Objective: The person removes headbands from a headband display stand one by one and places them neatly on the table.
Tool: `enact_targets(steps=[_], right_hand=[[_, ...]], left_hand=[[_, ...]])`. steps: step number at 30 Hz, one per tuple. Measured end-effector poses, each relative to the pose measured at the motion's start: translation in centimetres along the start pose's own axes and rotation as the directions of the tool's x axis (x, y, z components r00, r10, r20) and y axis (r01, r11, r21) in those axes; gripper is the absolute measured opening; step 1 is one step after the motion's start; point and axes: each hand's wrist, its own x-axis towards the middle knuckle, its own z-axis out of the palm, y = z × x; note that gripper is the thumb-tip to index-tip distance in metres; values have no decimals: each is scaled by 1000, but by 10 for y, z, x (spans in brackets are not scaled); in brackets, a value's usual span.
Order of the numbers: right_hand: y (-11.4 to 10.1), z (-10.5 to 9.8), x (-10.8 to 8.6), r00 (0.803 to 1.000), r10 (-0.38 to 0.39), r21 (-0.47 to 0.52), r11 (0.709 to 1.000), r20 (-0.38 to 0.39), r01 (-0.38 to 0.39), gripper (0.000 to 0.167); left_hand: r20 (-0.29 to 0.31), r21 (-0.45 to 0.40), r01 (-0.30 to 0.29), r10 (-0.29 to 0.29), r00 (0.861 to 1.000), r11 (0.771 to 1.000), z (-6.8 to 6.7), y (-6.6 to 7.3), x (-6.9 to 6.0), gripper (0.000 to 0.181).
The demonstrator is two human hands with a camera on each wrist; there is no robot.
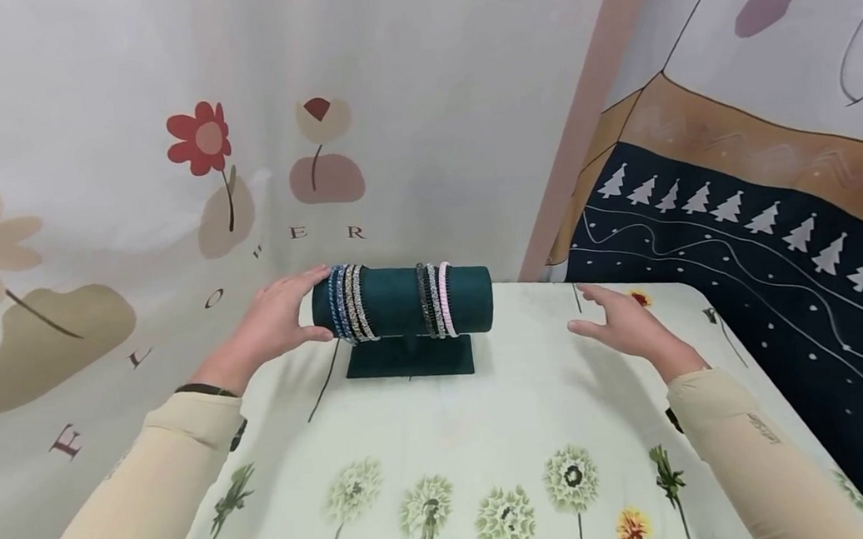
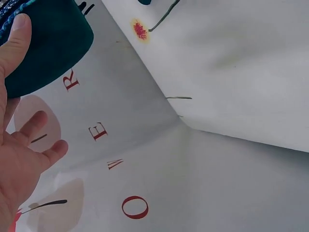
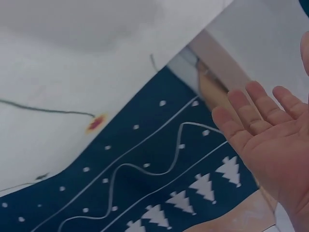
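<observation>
Green roll [image 1: 394, 301]: It lies sideways on top of its flat green foot [image 1: 409, 359], close to the back of the worktop [image 1: 449, 418].
Left hand [image 1: 273, 318]: It pinches the left end of the roll, with the thumb on the near side and a finger going behind. Other fingers stick out, spread apart.
Blue and silver bracelets [image 1: 351, 304]: They go around the roll in a bunch, next to the left hand. Blue ones are nearest the end, and the thumb tip is right by them. I can't tell if it touches them.
Dark, silver and pink bracelets [image 1: 436, 301]: This bunch goes around the roll too, over toward its right side. Pink is the last one on the right. Bare green shows between the two bunches.
Right hand [image 1: 631, 322]: It holds nothing. Its thumb and fingers are apart, over the right side of the worktop, well away from the roll.
Worktop top: White, with flowers printed on it. Big puffy green ones run along the near side.
Sleeves [image 1: 181, 454]: Cream on both arms, with a dark band [image 1: 207, 389] around the left wrist.
Wall cloth [image 1: 430, 136]: Pale, hanging behind the roll, with a red flower [image 1: 204, 139] and letters.
Dark blue cloth [image 1: 671, 253]: Off to the right, with a row of pale trees.
</observation>
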Motion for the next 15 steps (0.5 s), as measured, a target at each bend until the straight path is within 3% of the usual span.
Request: enact_targets(steps=[10, 15], right_hand=[[-59, -8, 26, 995, -96, 48, 994, 2, 96, 89], [-92, -6, 37, 981, -192, 45, 980, -14, 192, 87]], left_hand=[[-20, -5, 3, -3, 1000, 1000, 3, -1, -2, 103], [-30, -11, 2, -3, 1000, 1000, 4, -2, -2, 103]])
